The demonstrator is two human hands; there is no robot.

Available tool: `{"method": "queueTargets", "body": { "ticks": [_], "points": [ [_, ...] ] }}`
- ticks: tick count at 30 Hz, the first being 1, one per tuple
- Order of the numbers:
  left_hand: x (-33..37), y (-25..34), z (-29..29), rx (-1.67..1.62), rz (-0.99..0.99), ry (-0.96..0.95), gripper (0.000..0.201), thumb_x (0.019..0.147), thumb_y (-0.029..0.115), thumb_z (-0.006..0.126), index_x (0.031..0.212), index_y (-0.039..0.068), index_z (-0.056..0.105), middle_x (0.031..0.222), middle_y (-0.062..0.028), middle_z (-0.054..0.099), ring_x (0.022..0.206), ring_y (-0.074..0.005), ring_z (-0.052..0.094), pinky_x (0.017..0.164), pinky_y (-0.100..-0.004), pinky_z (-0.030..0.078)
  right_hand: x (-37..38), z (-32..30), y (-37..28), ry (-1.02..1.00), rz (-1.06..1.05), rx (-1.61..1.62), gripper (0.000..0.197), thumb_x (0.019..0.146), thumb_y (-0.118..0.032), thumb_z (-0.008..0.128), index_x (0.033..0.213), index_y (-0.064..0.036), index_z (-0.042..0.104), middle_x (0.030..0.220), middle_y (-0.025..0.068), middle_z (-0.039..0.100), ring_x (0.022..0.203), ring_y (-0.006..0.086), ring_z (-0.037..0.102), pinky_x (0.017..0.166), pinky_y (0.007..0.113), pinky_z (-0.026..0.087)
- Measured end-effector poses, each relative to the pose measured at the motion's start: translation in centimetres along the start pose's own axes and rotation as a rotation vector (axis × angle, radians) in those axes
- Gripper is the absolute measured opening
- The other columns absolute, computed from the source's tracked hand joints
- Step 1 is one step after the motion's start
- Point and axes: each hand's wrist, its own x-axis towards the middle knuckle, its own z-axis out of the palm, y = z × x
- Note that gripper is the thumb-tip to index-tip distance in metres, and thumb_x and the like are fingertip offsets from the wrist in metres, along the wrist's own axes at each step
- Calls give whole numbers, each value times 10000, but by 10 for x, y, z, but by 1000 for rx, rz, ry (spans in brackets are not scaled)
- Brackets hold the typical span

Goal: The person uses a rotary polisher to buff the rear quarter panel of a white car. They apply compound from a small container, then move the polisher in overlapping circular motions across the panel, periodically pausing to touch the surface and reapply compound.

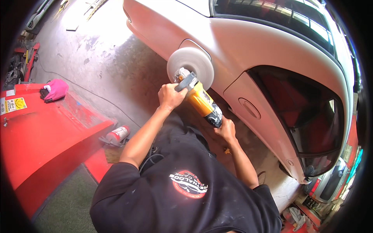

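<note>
I hold a yellow and black power polisher with both hands. My left hand is wrapped round the dark front handle near its metal head. Farther back, my right hand grips the black rear end of the body. The round white polishing pad is smeared as if spinning. It overlaps the side of a pale silver car, beside a dark-edged panel outline; whether it presses on the paint I cannot tell. An oval door handle lies to the right of the polisher.
At left, a red panel-like surface carries a bright pink cloth. A red fire extinguisher is beside it. A thin cord trails over the concrete floor. Another vehicle stands at the far right.
</note>
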Motion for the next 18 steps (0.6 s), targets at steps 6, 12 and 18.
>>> {"method": "queueTargets", "body": {
  "ticks": [6,12,18],
  "points": [
    [29,-32,16,-139,-34,-24,298,741,348,717,792,62,782,721,-204,704,715,-391,716,698,-454,570,43,-17,-14,-52,-9,-133,417,653,-138,754,1040,-23,651,887,245,716,899,448,700,783,524,557],
    [10,-60,28,-130,28,-19,276,750,268,722,756,-8,723,629,-218,638,580,-328,695,583,-422,524,24,-10,-19,-175,77,-158,388,706,-163,731,1067,-32,668,957,251,722,939,452,694,808,518,555],
    [4,-34,25,-167,95,-64,239,751,237,717,703,4,691,600,-193,625,549,-331,668,558,-412,506,5,-31,-10,-128,89,-140,464,714,-162,738,1158,-41,678,929,272,719,920,464,696,826,518,558]
  ]
}}
